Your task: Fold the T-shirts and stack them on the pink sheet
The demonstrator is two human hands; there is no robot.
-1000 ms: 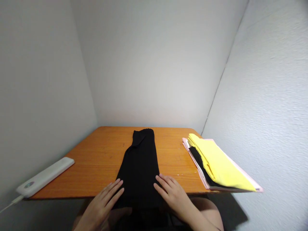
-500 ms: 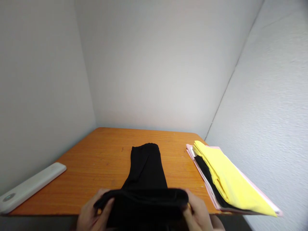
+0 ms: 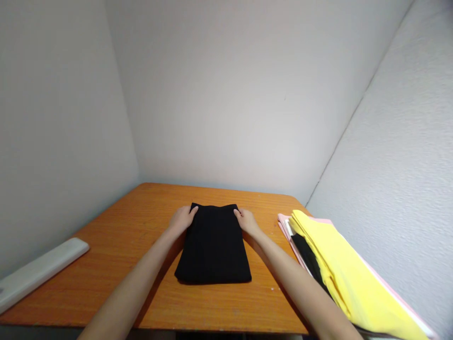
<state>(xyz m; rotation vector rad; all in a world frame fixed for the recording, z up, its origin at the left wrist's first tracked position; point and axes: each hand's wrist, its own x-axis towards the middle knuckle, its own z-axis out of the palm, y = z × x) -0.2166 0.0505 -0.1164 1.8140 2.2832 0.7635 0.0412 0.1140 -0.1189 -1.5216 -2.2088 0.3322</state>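
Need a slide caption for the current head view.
Left hand and right hand hold the far corners of a folded black cloth on a wooden table.

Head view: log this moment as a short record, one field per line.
Item: black cloth, folded
Left grip: far left corner of the cloth, thumb on top
Right grip: far right corner, thumb on top
Surface: wooden table
Right side: yellow cloth atop other folded cloths
Left side: white oblong object, cut off by frame
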